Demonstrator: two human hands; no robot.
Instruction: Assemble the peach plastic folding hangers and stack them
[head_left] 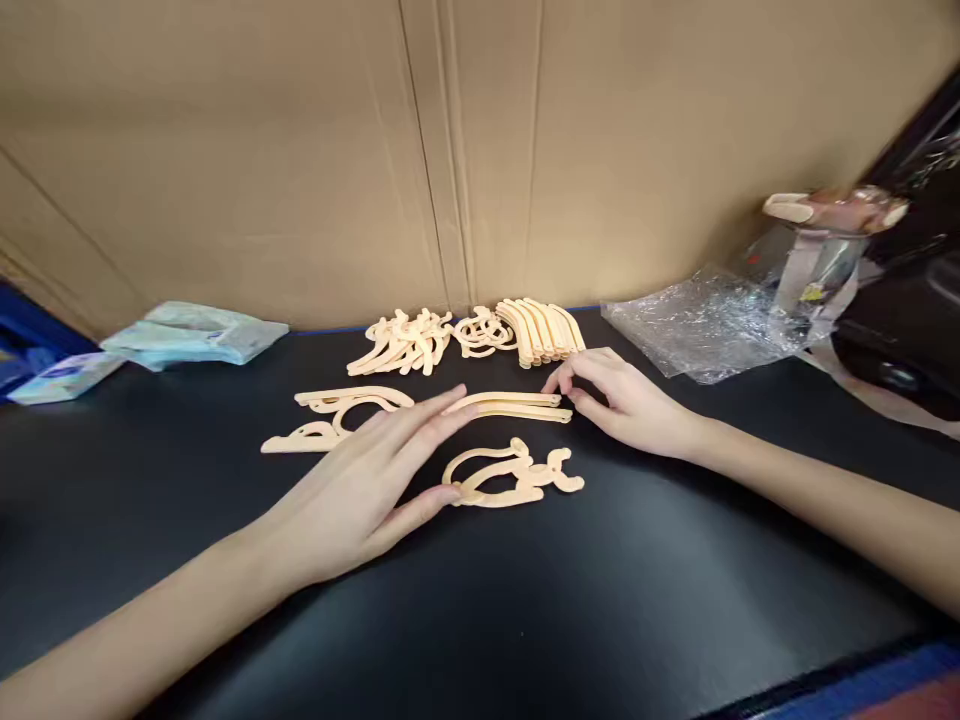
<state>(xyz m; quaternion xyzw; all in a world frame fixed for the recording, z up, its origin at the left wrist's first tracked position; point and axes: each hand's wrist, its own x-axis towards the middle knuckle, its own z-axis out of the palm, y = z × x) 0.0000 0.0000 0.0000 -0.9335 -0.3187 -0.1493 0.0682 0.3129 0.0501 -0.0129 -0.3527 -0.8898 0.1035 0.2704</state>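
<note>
Pale wooden cut-out pieces lie on a black table top [525,600]. My left hand [367,480] rests flat with fingers stretched out; its fingertips touch the left end of a long curved strip [510,406] and its thumb touches a looped piece [514,478]. My right hand [622,400] has its fingers curled at the strip's right end, pinching or pressing it. A flat shaped piece [330,418] lies left of my left hand. Behind are a heap of small pieces [405,343], ring-shaped pieces [482,332] and a stack of curved strips [541,330].
A cardboard wall [480,150] closes the back. Clear plastic wrap [697,325] and a tape dispenser [825,250] lie at the right, beside dark equipment [915,300]. Pale blue packets [191,333] sit at the left, next to a blue box [22,345].
</note>
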